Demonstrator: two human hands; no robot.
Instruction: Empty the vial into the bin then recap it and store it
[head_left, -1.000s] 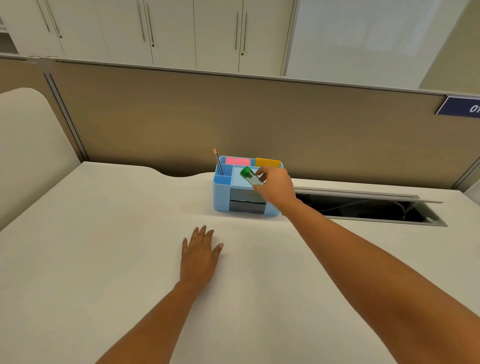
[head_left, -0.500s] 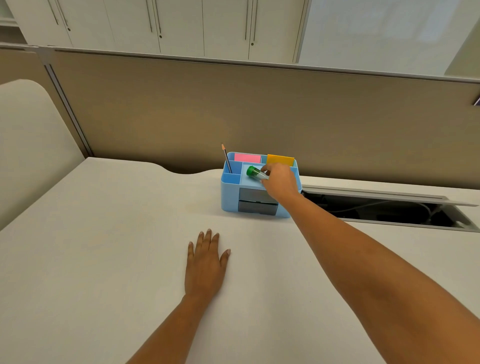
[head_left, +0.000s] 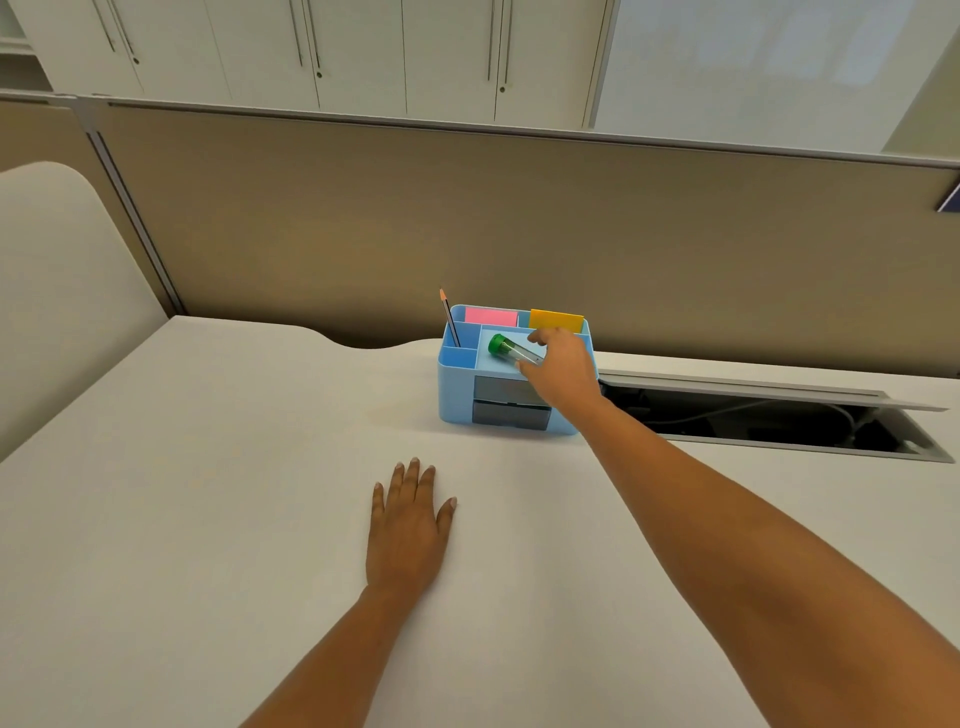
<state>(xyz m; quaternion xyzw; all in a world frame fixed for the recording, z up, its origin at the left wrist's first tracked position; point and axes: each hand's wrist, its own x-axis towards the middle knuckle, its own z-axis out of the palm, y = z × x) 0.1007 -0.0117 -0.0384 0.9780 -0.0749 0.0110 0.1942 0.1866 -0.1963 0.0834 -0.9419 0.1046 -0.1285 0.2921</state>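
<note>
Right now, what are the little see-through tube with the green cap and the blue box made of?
See-through tube: probably clear plastic, maybe glass; light glints along it. Green cap: glossy plastic, likely. Blue box: smooth matte plastic, judging by its even colour and rounded corners.

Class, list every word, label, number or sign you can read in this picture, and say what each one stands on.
None can be read.
Dark blue sign on the partition's right edge: cut off by the frame, no letters legible.
Vial, blue desk organizer, pink sticky notes, orange sticky notes: no print visible.
</note>
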